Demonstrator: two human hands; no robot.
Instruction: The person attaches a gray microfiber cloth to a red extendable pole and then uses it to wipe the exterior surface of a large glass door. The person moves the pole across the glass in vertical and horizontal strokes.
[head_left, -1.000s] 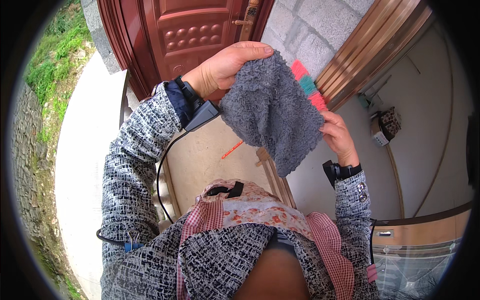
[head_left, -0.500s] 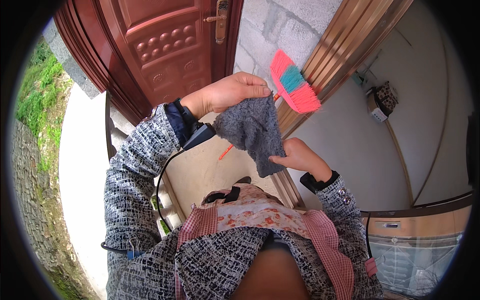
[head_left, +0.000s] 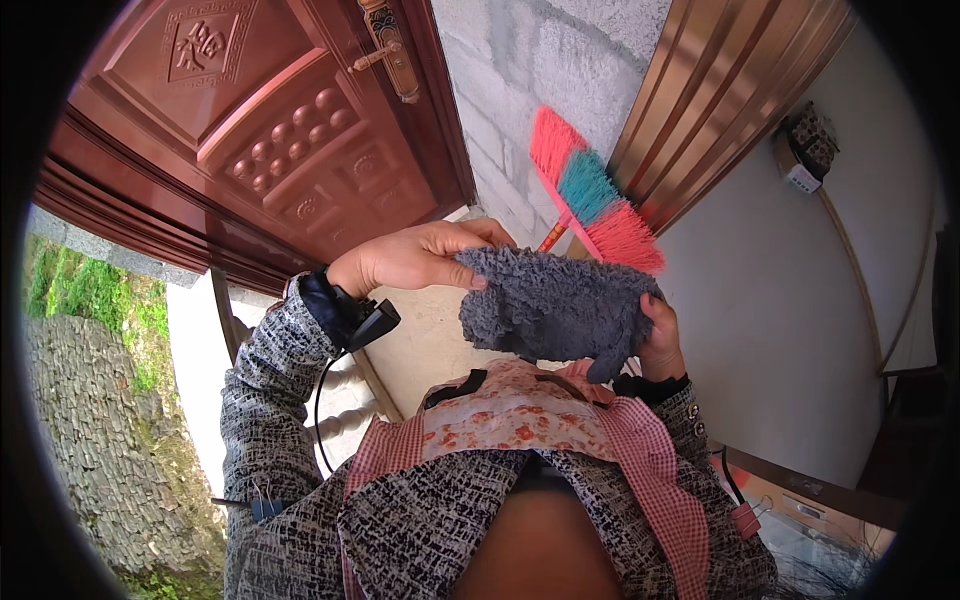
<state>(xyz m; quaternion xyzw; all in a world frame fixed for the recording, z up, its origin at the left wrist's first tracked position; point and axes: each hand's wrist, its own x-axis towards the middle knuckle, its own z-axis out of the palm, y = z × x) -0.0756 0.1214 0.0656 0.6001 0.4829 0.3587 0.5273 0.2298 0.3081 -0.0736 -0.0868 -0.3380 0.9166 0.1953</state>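
A dark grey fluffy cleaning cloth [head_left: 560, 310] is stretched sideways in front of my body, a loose corner drooping at its lower right. My left hand [head_left: 425, 258] pinches its upper left end between thumb and fingers. At the opposite end, my right hand [head_left: 660, 340] grips the edge, thumb in front and the other fingers mostly hidden behind the fabric. Just beyond the cloth stands a broom [head_left: 597, 195] with pink and teal bristles turned upward; the cloth hides much of its handle.
A reddish-brown panelled door [head_left: 290, 130] with a brass handle [head_left: 388, 55] is ahead on the left. A grey block wall [head_left: 540, 60] and a brown door frame [head_left: 715, 90] rise behind the broom. Glass-fronted cabinet [head_left: 810, 510] at lower right; grass and stonework outside left.
The cloth has gone from hanging bunched and slanted to spread level between my hands. My left hand came lower, my right hand moved outward to the right. The view has turned somewhat.
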